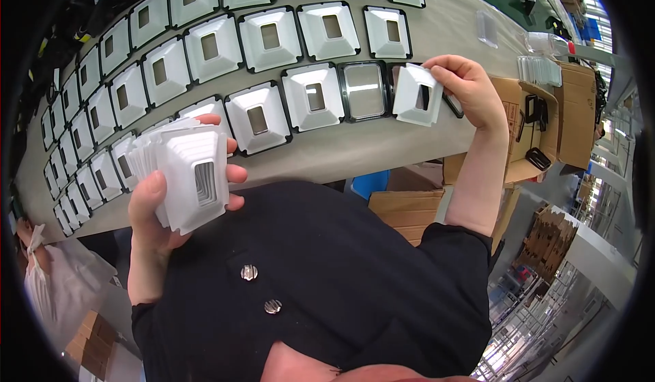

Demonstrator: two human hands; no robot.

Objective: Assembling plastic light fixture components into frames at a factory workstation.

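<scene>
My left hand (pixel 150 208) is wrapped round a thick stack of nested white funnel-shaped plastic covers (pixel 179 177), each with a rectangular opening, held in front of my chest. At the right end of the nearest row, my right hand (pixel 467 90) pinches the upper right corner of one white cover (pixel 409 96). That cover is over a black frame, whose corner shows beside it; whether the two touch I cannot tell. Just left of it lies a black-rimmed frame with a clear pane (pixel 364 92) and no cover. Further left sits a covered frame (pixel 312 96).
Rows of covered black frames (pixel 270 37) fill the grey table (pixel 327 151). On the right stand an open cardboard box (pixel 522 136) with black frames and a stack of pale plates (pixel 539 70). A blue bin (pixel 370 182) is below the table edge. Another person's hand (pixel 26 233) shows far left.
</scene>
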